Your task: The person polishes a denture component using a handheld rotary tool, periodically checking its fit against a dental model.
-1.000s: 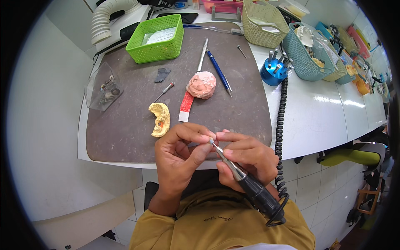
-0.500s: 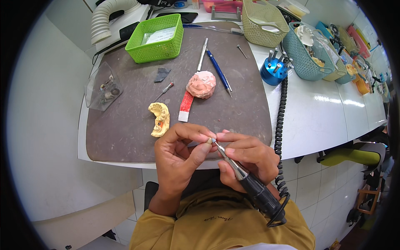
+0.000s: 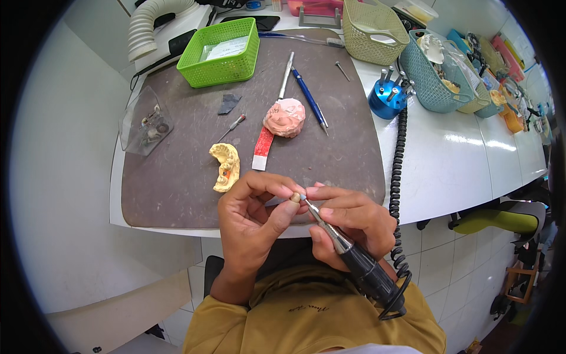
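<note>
My left hand [image 3: 253, 230] pinches a small tan, tooth-like piece [image 3: 295, 198] between thumb and finger. My right hand [image 3: 354, 224] grips a black and silver rotary handpiece [image 3: 368, 277], whose pale blue tip [image 3: 303, 197] is at the piece; whether they touch I cannot tell. Just beyond my left hand lies a yellow dental cast [image 3: 225, 166]. Behind that are a red-handled instrument [image 3: 236, 125], a pink mound of material [image 3: 284, 118] on a red and white strip [image 3: 262, 152], a silver rod [image 3: 286, 75] and a blue pen [image 3: 308, 94].
A grey mat [image 3: 171, 194] covers the bench, with a clear box [image 3: 141, 133] and a green basket [image 3: 215, 71] toward the back left. A blue bur holder [image 3: 386, 103], baskets [image 3: 433, 94] and a coiled cord [image 3: 398, 165] are at the right. A white hose [image 3: 141, 26] arches behind.
The tan piece in my left fingers shows more clearly, and the pale tip sits slightly further right than a second ago. Both hands have otherwise barely moved.
</note>
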`<state>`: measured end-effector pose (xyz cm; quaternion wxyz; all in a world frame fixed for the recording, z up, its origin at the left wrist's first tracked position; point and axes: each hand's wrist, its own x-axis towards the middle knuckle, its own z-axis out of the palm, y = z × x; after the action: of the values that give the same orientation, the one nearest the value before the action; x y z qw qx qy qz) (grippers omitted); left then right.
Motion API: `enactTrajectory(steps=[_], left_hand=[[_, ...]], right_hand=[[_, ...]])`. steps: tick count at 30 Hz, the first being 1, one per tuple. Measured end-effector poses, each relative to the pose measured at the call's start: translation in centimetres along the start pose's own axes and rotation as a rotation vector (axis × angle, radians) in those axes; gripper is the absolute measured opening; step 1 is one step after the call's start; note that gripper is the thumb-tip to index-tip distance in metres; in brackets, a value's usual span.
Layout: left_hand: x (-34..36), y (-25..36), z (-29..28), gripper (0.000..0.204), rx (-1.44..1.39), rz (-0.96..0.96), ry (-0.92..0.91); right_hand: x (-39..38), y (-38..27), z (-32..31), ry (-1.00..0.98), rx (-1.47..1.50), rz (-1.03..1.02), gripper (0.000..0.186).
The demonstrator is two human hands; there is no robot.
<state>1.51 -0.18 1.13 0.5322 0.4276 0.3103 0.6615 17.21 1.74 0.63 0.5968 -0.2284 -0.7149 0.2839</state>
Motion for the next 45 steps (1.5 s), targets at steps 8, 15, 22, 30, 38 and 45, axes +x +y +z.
enactTrajectory(steps=[8,15,22,30,38,45], left_hand=[[0.1,-0.1,-0.2,0.018,0.024,0.018,-0.036],[-0.1,-0.3,-0.5,0.016,0.061,0.038,-0.042],[-0.4,-0.2,-0.3,0.010,0.084,0.049,-0.021],[-0.3,0.0,0.5,0.010,0.199,0.147,0.035],[-0.2,-0.4,0.7,0.009,0.279,0.114,0.052],[-0.2,-0.7,1.1,0.010,0.229,0.115,0.162]], right_hand=[[0.3,-0.1,-0.6,-0.080,-0.044,-0.043,0.031],[0.5,-1.3,-0.2,0.245,0.378,0.391,0.010],[4.3,-0.9,-5.8,-0.090,0.463,0.970,0.023],[9.1,0.1,-4.5,-0.453,-0.599,0.692,0.058],[13.5,6.5,-3.8,-0.547,-1.088,0.192,0.045],[13.5,5.7,-3.5,-0.391,-1.209,-0.088,0.020]])
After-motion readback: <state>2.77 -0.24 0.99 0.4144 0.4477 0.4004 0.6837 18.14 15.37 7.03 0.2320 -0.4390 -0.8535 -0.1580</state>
